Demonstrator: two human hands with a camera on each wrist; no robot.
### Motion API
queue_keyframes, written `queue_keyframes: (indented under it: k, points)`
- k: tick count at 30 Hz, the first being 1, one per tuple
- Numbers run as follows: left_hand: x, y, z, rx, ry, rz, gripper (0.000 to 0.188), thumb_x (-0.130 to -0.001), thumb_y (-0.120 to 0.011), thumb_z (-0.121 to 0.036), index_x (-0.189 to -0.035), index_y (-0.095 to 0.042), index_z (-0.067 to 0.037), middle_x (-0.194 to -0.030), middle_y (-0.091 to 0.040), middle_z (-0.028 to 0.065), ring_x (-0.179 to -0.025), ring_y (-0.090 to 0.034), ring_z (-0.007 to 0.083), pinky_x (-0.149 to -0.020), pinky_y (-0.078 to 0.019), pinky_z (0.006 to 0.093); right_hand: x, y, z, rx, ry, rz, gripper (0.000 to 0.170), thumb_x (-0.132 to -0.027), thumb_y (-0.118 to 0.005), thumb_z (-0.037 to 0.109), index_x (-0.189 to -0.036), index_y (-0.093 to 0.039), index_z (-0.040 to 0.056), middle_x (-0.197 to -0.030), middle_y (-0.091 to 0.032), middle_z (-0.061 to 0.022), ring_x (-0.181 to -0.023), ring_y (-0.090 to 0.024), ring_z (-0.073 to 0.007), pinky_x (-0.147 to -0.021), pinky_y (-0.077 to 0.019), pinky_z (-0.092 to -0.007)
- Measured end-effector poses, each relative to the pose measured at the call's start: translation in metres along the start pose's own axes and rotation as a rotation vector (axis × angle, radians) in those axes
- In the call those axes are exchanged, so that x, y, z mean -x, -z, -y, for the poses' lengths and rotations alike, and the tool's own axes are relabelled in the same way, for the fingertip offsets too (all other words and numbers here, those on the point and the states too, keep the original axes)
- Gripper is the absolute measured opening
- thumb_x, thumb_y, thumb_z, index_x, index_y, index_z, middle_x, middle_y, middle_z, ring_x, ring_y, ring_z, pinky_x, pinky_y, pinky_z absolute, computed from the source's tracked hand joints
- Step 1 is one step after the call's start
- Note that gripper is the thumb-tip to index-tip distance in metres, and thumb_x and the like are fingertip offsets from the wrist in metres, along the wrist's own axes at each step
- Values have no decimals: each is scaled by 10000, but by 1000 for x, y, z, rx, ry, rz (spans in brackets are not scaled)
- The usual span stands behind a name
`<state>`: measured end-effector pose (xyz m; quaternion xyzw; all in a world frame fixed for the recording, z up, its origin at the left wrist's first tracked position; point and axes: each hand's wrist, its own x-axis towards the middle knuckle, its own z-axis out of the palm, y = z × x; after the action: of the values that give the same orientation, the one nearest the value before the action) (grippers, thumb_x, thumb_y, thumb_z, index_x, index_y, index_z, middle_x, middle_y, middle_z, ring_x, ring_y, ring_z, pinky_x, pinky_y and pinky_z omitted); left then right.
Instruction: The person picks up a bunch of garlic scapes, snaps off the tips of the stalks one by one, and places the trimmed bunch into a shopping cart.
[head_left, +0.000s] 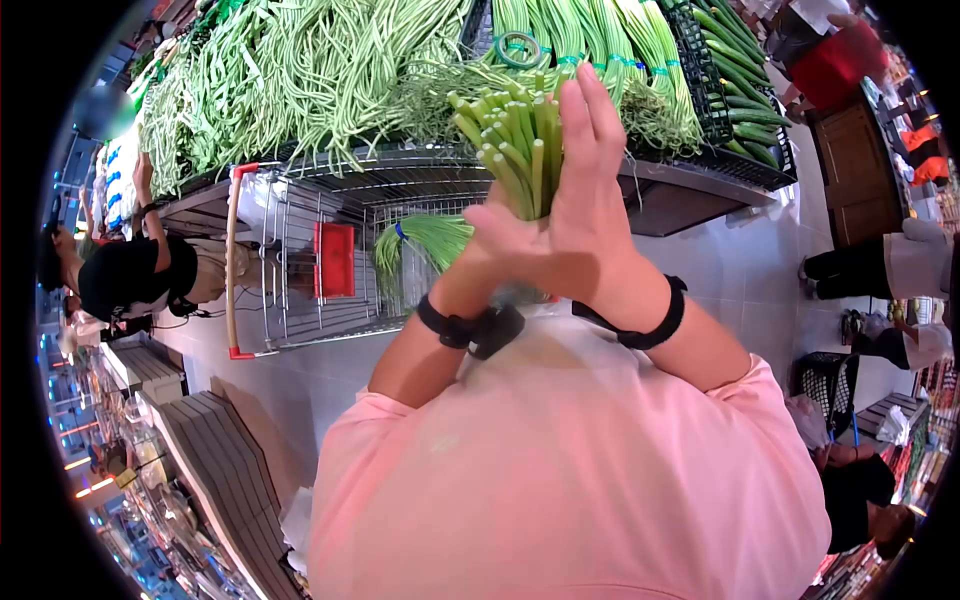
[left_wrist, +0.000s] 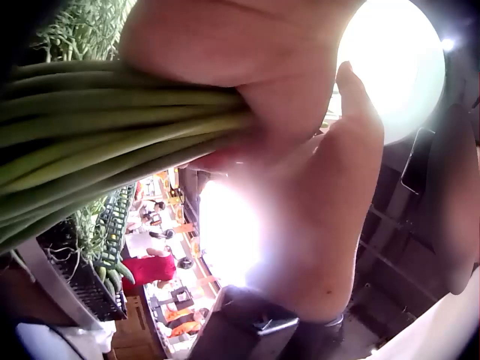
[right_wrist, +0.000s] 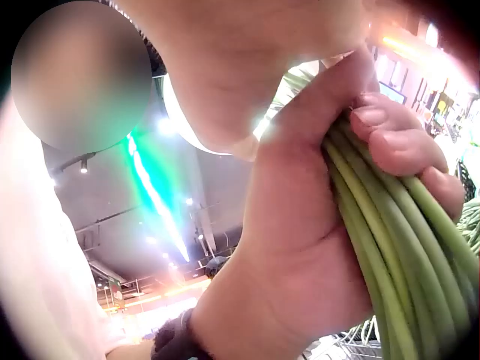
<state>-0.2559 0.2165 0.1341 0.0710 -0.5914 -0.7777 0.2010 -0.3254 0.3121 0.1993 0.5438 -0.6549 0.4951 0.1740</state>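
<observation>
A bundle of thick green stems (head_left: 525,150) stands upright in front of the chest, its cut ends pointing away from the body. The left hand (head_left: 497,238) grips it low down; in the right wrist view, the left hand's (right_wrist: 281,240) fingers curl round the stems (right_wrist: 401,240). Straight fingers of the right hand (head_left: 592,185) extend beside the bundle's right side, the hand's heel close to the left hand. The left wrist view shows the stems (left_wrist: 97,142) running out from the left hand (left_wrist: 225,37). Whether the right palm touches the stems cannot be told.
A shopping cart (head_left: 235,260) with a red panel (head_left: 335,259) stands left, holding a tied green bunch (head_left: 435,240). Ahead, a display holds long beans (head_left: 330,70), tied bundles with a tape roll (head_left: 517,50) on them, and cucumbers (head_left: 745,105). People stand on both sides.
</observation>
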Motion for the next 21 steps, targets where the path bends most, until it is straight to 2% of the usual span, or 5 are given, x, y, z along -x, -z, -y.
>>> queue_keyframes:
  k: [7,8,14,17,21]
  points:
    - [1,34,-11,-1,-52,30,562,-891,-771,-16,-1402,-537,-48,-1251,-623,64,-1146,-601,150,-859,-568,313,-10,-13,17,226,164,-135,519,-859,-729,143,-1371,-703,65,-1565,-411,-254,-1405,-432,-432,-1185,-367,-508]
    - [1,40,-13,-8,-59,36,569,-891,-772,-15,-1407,-534,-47,-1260,-622,64,-1156,-600,150,-864,-568,313,-15,-18,25,260,148,-158,437,-836,-777,179,-1267,-770,113,-1468,-545,-216,-1393,-439,-440,-1174,-356,-516]
    - [13,60,-43,-214,-142,3,371,-909,-760,-36,-1263,-649,-16,-1119,-701,46,-981,-655,131,-816,-561,315,-28,-31,53,316,114,-119,308,-766,-847,95,-1065,-775,97,-1186,-705,-106,-1118,-610,-303,-992,-429,-402]
    - [17,78,-43,-405,7,42,327,-909,-762,-44,-1223,-680,-5,-1072,-734,52,-942,-665,118,-807,-562,321,-35,-38,61,251,-52,-32,238,-770,-850,145,-993,-768,150,-945,-712,-6,-924,-626,-233,-903,-409,-369]
    - [20,86,-22,-168,-17,51,321,-914,-768,-60,-1224,-704,-9,-1081,-755,54,-967,-682,112,-828,-565,321,-35,-39,73,244,-94,19,225,-764,-852,83,-960,-745,103,-874,-711,-24,-847,-635,-227,-853,-461,-347]
